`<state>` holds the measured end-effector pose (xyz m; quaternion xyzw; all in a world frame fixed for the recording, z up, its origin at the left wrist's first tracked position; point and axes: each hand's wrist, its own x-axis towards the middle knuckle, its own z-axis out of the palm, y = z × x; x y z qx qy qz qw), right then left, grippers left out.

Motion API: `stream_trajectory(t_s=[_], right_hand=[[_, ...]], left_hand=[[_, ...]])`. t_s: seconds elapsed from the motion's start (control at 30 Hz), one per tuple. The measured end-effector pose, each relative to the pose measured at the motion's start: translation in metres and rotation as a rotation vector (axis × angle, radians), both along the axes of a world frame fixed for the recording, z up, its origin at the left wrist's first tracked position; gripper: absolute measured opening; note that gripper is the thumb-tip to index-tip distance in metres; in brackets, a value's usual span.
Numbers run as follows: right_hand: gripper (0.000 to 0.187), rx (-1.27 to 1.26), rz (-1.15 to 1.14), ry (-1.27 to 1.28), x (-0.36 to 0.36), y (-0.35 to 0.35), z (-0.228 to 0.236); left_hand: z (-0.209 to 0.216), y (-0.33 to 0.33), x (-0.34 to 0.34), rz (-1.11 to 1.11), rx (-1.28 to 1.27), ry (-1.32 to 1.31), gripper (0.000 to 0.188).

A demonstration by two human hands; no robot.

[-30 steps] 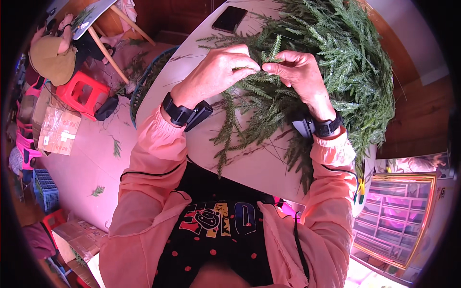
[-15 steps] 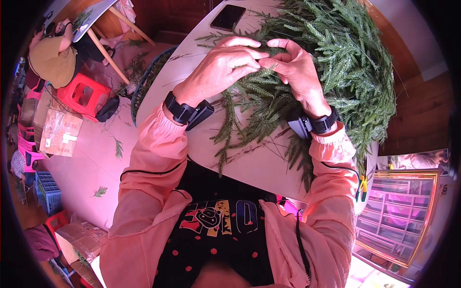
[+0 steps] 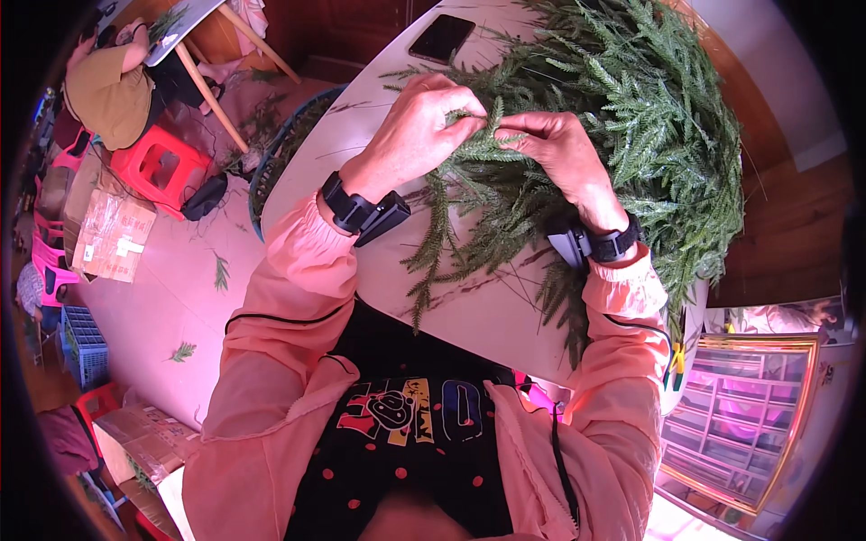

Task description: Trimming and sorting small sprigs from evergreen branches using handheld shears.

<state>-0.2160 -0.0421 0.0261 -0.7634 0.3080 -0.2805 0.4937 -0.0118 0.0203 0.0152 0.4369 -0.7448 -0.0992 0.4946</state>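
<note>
Both hands meet at upper centre of the frame: the left hand (image 3: 419, 135) and the right hand (image 3: 559, 153) each pinch closed on a green fern-like artificial sprig (image 3: 487, 144). It lies against a big heap of the same green foliage (image 3: 649, 117) covering the white round tabletop (image 3: 487, 316) toward the upper right. A black phone (image 3: 441, 38) lies at the top edge. At left are a red plastic stool (image 3: 158, 167) and a flat brown cardboard package (image 3: 113, 236); a clear plastic drawer cabinet (image 3: 740, 406) stands lower right.
</note>
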Motion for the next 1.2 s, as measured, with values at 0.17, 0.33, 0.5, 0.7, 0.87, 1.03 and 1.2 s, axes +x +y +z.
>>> stream_trajectory(t_s=[0.17, 0.33, 0.5, 0.7, 0.87, 1.03, 1.2], right_hand=[[0.026, 0.276, 0.059, -0.062, -0.002, -0.001, 0.002], [0.022, 0.467, 0.058, -0.181, -0.004, 0.0, 0.0], [0.022, 0.514, 0.023, -0.109, -0.004, 0.002, 0.005], [0.024, 0.677, 0.165, -0.283, -0.01, 0.0, 0.005], [0.022, 0.665, 0.158, -0.273, -0.009, 0.004, 0.005], [0.02, 0.571, 0.235, -0.196, -0.01, -0.009, -0.002], [0.019, 0.518, 0.265, -0.162, -0.012, -0.015, -0.009]], left_hand=[[-0.003, 0.0, 0.002, -0.136, 0.184, 0.13, 0.01], [0.001, 0.001, -0.003, -0.279, 0.33, 0.377, 0.012], [0.004, 0.0, 0.001, -0.289, 0.34, 0.287, 0.016], [0.001, -0.007, 0.002, -0.317, 0.147, 0.244, 0.013], [0.005, -0.005, 0.004, -0.26, -0.207, -0.003, 0.016], [0.007, -0.001, 0.007, -0.248, -0.162, -0.142, 0.035], [0.01, -0.001, 0.002, -0.253, -0.32, -0.197, 0.031]])
